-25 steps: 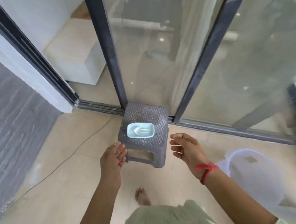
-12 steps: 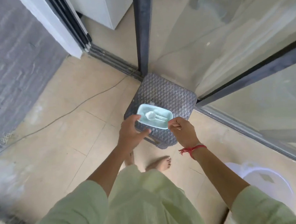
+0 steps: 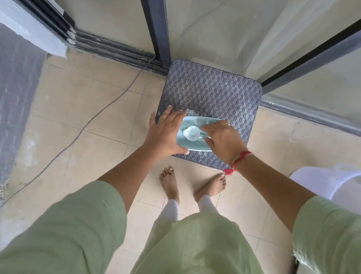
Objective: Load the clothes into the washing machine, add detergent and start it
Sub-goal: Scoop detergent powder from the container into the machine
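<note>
Gripped at both ends, the light-blue tray [image 3: 197,145] sits over the near left part of the grey woven stool [image 3: 211,89]. Whether it rests on the stool top or is raised clear of it cannot be determined.

Left hand [image 3: 165,135]: fingers nearly straight and close together, laid across the tray's far left corner. The thumb is hooked on the near edge, so the tray's left end is clasped between thumb and fingers. A ring is visible on one finger.

Right hand [image 3: 224,141]: fingers curled over the far right edge, thumb pressed into the tray's inside, pinching that end. A ring is noted on one finger and a red thread [image 3: 239,157] at the wrist.

Contents of tray: one white scoop [image 3: 191,133], bowl toward the left, lying between the two hands.

Surroundings, left to right:
- A grey textured wall [image 3: 3,91] stands at far left, with a round floor drain [image 3: 0,191] at its foot.
- A thin cable [image 3: 89,124] runs across the beige tiles toward the door track.
- A dark door frame [image 3: 154,25] rises just behind the stool's far left corner, with glass panels to its right.
- The person's bare feet [image 3: 170,184] stand near the stool's near edge.
- A white plastic basin [image 3: 338,181] stands on the floor at near right, apart from the stool.
- Pale green sleeves [image 3: 75,229] cover both upper arms.
</note>
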A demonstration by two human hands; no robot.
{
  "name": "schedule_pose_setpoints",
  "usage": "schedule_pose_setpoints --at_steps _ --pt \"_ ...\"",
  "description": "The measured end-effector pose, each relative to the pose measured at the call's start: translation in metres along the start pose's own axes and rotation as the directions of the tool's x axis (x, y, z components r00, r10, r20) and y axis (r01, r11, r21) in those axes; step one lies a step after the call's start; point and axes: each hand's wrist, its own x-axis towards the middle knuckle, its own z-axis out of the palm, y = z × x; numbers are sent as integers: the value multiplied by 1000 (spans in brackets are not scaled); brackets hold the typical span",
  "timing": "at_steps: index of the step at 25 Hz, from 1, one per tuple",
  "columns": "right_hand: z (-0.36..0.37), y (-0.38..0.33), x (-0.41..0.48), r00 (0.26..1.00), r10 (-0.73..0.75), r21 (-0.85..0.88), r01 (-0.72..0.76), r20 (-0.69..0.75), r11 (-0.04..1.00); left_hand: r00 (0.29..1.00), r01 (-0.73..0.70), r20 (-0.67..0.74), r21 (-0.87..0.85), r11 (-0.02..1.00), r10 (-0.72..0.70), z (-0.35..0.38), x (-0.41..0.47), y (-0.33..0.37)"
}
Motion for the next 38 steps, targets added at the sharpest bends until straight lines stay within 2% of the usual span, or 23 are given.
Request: schedule_pose_setpoints --at_steps 2,6,8,11,14,16,18,20,24,26,31,34,38 --pt "8 -4 3 999 16 -73 -19 -35 997 999 -11 -33 -48 999 9 5 0 -4" --pt "9 -7 -1 972 12 57 2 -234 998 997 -14 -80 -113 993 5 6 0 -6" --pt "7 -6 -7 945 19 59 1 -326 998 992 -50 -120 -108 993 37 8 -3 -6" --pt "6 -7 -14 906 1 5 1 -424 1000 959 -151 -238 21 988 152 15 -7 -7" --pt "9 -9 -23 868 18 -6 -24 -495 1000 892 -157 -403 147 977 204 20 -11 -8" --pt "10 -10 -29 846 91 39 -83 -526 996 871 -118 -458 156 981 177 27 -14 -8" --pt "11 -14 -33 826 167 89 -142 -538 986 886 -48 -458 67 997 73 31 -16 -6" --pt "12 -20 -35 810 256 159 -201 -528 967 901 4 -434 -21 1000 -13 31 -17 -5" --pt "9 -25 -32 748 419 307 -295 -515 905 892 -98 -434 82 992 124 21 -11 -8" --pt "9 -23 -30 735 456 326 -327 -502 887 892 -107 -432 94 990 137 19 -9 -9" --pt "9 -24 -27 787 459 283 -368 -412 886 936 -78 -345 0 997 73 18 -8 -7" --pt "2 -24 -21 846 486 334 -402 -221 852 954 -73 -293 -3 997 69 10 -5 -7" --pt "-7 -19 -13 849 527 568 -446 25 691 941 -102 -319 41 994 110 8 -5 -8"
